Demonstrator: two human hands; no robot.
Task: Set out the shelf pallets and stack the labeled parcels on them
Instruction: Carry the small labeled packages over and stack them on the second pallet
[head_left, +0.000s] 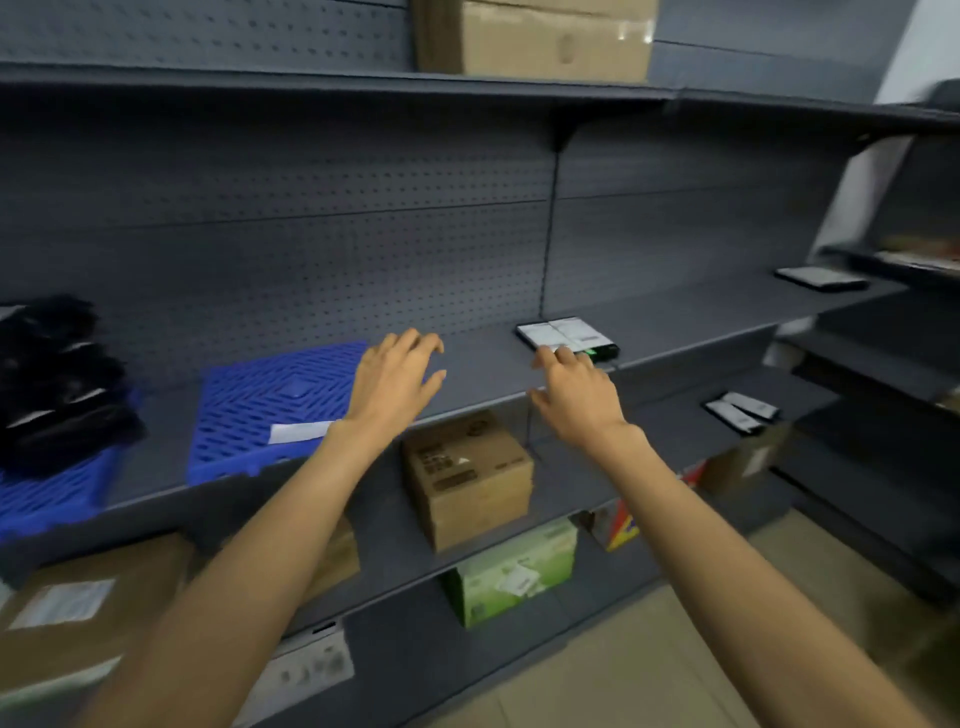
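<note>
Hands spread over shelf (483, 364): left (389, 384) beside blue pallet (270, 400), right (576, 400) at labeled parcel (563, 332).

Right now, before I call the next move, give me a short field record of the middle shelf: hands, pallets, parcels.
left hand: fingers spread, holds nothing, over the shelf just right of the blue pallet
right hand: fingers extended at the near edge of the flat labeled parcel; contact unclear
blue pallet: lies flat, carries only a white slip
second blue pallet: far left, black parcels piled on it
</note>
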